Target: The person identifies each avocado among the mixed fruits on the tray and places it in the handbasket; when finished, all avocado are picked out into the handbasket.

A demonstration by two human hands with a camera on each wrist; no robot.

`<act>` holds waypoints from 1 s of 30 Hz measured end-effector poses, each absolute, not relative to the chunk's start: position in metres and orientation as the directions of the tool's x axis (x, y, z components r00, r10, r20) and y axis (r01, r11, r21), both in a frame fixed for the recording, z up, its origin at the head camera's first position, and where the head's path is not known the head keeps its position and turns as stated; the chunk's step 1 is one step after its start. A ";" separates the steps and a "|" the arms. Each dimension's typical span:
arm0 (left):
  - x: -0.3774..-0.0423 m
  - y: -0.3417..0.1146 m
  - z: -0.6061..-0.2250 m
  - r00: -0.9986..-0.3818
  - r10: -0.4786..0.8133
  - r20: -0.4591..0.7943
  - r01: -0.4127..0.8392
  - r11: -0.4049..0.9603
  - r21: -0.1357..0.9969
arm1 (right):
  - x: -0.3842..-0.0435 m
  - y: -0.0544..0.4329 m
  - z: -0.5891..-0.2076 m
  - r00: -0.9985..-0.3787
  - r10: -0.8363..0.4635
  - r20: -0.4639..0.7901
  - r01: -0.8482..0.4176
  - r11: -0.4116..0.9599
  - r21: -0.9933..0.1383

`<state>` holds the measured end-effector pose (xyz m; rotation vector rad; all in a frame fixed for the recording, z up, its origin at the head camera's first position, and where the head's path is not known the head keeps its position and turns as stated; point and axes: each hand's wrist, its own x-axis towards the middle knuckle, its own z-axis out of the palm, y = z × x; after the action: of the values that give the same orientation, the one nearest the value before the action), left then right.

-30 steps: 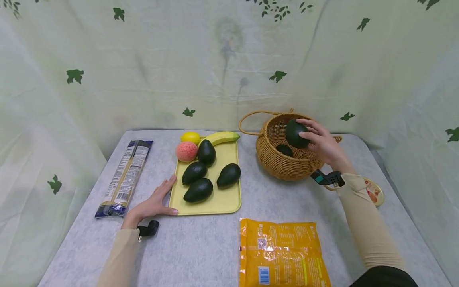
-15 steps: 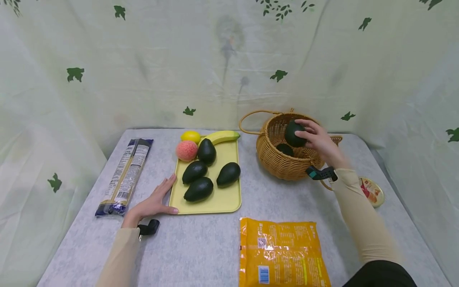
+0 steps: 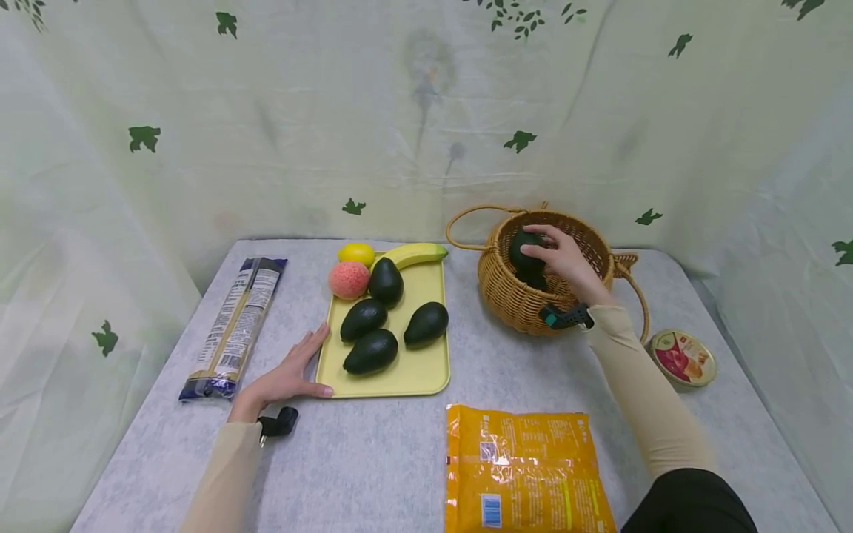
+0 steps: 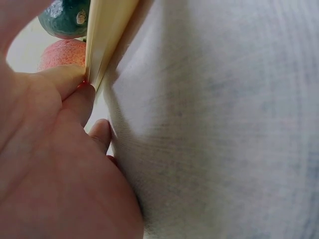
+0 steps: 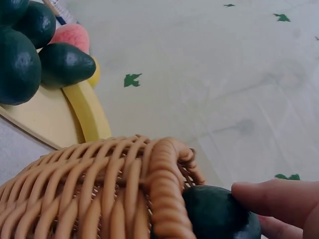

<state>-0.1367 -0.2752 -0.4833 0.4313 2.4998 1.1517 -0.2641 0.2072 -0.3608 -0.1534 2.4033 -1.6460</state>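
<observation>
My right hand (image 3: 566, 260) holds a dark green avocado (image 3: 523, 250) between thumb and fingers, inside the mouth of a wicker basket (image 3: 509, 305). Below it in the basket lies another avocado (image 3: 535, 280), partly covered. The right wrist view shows the held avocado (image 5: 219, 211) just behind the woven rim. My left hand (image 3: 286, 377) rests with spread, straight fingers against the left edge of a yellow tray (image 3: 406, 381). On that tray are several avocados (image 3: 371, 352), a banana (image 3: 415, 255), a lemon (image 3: 356, 254) and a pink peach-like fruit (image 3: 349, 280).
A long blue-ended packet of what looks like dry noodles (image 3: 236, 326) lies at the left. An orange printed bag (image 3: 526, 470) is at the front. A round tin (image 3: 683, 359) stands right of the basket, whose side handle (image 3: 640, 303) hangs near it. A patterned curtain (image 3: 400, 111) hangs behind.
My right hand has carried the avocado leftward and lower within the basket, beside the other one. The round tin is now fully visible. My left hand stays on the tray edge.
</observation>
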 end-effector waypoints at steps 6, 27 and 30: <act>-0.137 -0.275 -0.484 -0.891 0.410 -0.196 0.119 0.628 0.769 | -0.268 0.198 -0.361 -0.971 -0.187 -0.146 0.058 0.411 -0.910; -0.138 -0.276 -0.485 -0.892 0.407 -0.194 0.121 0.631 0.766 | -0.259 0.204 -0.362 -0.959 -0.269 -0.085 0.031 0.199 -0.980; -0.138 -0.276 -0.485 -0.893 0.405 -0.196 0.117 0.630 0.768 | -0.254 0.203 -0.359 -0.953 -0.301 -0.040 0.004 0.118 -0.993</act>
<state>-0.1375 -0.2760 -0.4853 0.4167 2.5036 1.1432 -0.2545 0.2028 -0.3590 -0.2938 2.1630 -1.9226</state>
